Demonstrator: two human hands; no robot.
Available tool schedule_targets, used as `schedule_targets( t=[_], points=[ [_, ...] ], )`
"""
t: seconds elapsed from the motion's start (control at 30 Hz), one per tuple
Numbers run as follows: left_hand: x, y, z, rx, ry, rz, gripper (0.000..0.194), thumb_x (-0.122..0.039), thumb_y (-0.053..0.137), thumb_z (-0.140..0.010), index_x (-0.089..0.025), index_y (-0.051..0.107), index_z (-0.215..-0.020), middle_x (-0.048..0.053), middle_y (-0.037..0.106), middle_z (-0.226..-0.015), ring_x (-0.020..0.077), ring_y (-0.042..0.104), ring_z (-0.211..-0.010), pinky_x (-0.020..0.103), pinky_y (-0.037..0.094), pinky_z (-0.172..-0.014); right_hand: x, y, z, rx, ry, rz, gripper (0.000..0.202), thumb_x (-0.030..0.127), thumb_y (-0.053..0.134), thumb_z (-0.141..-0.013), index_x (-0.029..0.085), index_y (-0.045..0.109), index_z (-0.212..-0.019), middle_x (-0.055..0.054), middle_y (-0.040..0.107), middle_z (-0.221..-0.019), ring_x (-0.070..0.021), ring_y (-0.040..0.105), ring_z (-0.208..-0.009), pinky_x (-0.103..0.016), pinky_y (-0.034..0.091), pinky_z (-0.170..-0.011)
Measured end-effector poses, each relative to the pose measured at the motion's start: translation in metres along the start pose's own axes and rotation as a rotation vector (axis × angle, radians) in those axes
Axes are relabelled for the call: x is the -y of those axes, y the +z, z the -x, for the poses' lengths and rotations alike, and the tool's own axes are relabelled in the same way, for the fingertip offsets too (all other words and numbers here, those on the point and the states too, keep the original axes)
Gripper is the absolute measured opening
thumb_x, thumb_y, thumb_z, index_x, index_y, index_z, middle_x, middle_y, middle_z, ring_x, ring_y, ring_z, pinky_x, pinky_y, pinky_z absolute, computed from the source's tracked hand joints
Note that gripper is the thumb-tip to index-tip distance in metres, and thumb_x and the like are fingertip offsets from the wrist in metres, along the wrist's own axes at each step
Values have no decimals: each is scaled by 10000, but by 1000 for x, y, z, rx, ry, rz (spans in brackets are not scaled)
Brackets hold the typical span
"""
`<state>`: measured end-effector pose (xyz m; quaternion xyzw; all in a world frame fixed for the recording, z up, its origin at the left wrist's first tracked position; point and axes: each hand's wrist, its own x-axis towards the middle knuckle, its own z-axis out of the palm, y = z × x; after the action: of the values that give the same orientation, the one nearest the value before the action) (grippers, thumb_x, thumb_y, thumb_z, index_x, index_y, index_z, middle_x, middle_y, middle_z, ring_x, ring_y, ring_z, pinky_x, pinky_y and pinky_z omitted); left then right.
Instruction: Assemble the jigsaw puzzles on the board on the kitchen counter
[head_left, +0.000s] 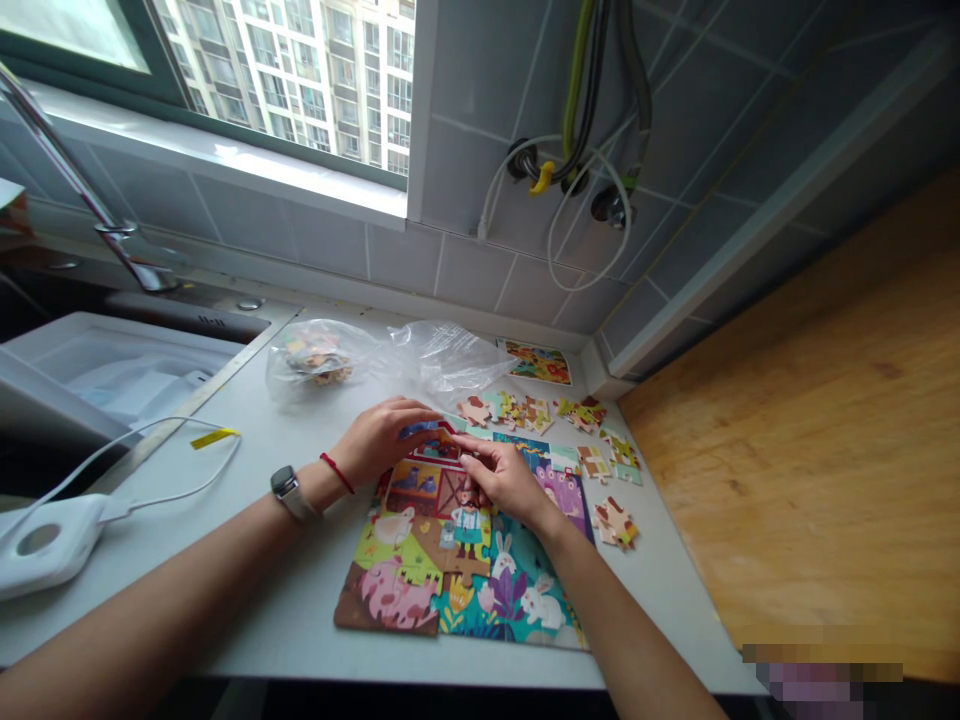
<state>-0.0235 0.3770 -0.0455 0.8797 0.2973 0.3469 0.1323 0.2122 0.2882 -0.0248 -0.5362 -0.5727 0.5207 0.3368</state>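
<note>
Puzzle (pixel 466 562), one, under two hands (pixel 511 482)

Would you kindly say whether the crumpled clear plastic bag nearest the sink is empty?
It is not empty: colourful jigsaw pieces show through the crumpled clear plastic bag. I cannot tell how full it is.

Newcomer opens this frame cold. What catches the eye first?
The brightly coloured, flat jigsaw puzzle on the white counter, low centre, with the bare left hand and bare right hand over its far part. Next, the clear, crumpled plastic bag behind it, coloured pieces showing through its left end. Then the bright, dark-framed window at upper left, facing a pale, many-windowed building.
</note>
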Motion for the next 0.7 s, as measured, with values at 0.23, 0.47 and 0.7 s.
schedule_targets(
  t=[0.23, 0.47, 0.7],
  points=[
    [-1, 0, -1, 30, -47, 18, 222, -420, 709, -995, -238, 778, -1101, 45, 795, -1034, 221, 732, -938, 358, 594, -836, 0, 0, 0, -6, -66, 78, 457, 438, 655, -930, 263, 751, -1340, -81, 710, -1406, -159, 704, -685, -305, 597, -605],
    [-1, 2, 0, 52, -88, 19, 251, -388, 753, -961, -241, 757, -1163, 53, 792, -1065, 224, 733, -963, 349, 596, -856, -4, -1, -1, -32, -25, 90, 504, 501, 658, -929, 220, 755, -1336, -83, 821, -1023, -158, 677, -594, -269, 546, -521],
    [-3, 3, 0, 60, -93, 9, 279, -355, 747, -954, -220, 740, -1198, 71, 779, -1079, 223, 729, -975, 355, 605, -880, -2, -1, -1, -46, -21, 18, 522, 517, 654, -919, 185, 757, -1307, -144, 748, -1279, -134, 667, -545, -275, 541, -446]
  ],
)
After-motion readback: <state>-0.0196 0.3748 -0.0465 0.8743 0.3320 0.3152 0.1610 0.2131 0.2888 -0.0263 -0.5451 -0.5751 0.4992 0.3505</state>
